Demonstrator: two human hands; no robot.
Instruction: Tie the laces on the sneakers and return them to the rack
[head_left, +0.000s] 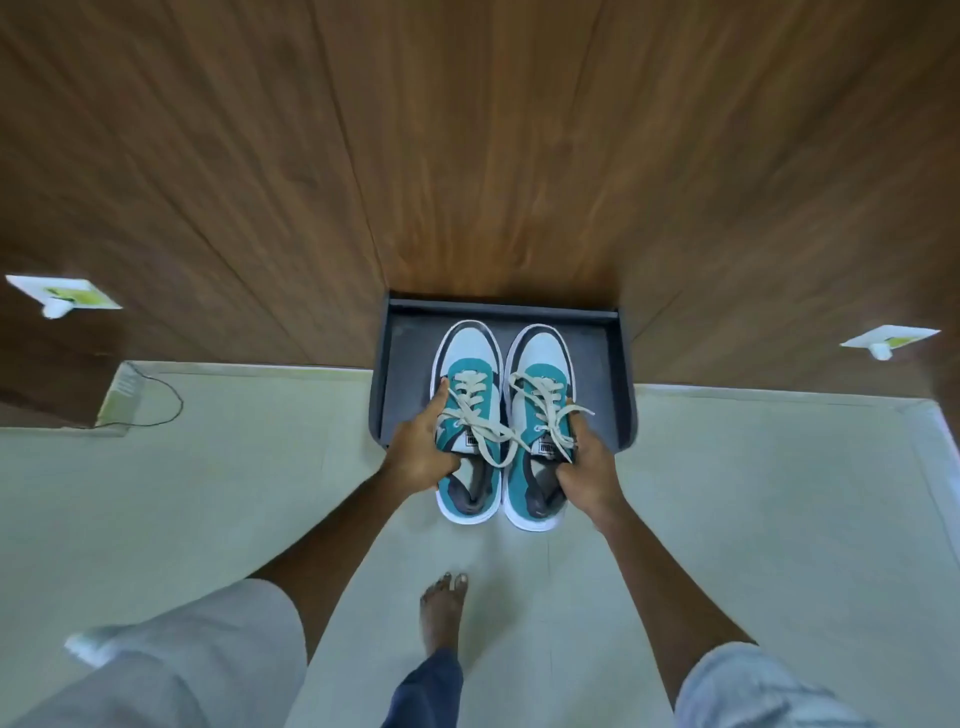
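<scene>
Two teal, white and dark grey sneakers with cream laces sit side by side, toes pointing away from me, half over a dark grey rack shelf (602, 364). My left hand (421, 447) grips the left sneaker (470, 364) at its outer side and collar. My right hand (584, 467) grips the right sneaker (540, 374) at its outer side and collar. The laces on both look knotted, with loose loops and ends draped over the tongues. The heels stick out over the floor, past the shelf's front edge.
The shelf juts from the foot of a brown wooden panelled wall (467, 156). Pale tiled floor (234, 493) spreads on both sides. My bare foot (441, 608) stands just behind the sneakers. White wall hooks (62, 296) (888, 340) flank the shelf; a thin black cable (161, 405) lies at the left.
</scene>
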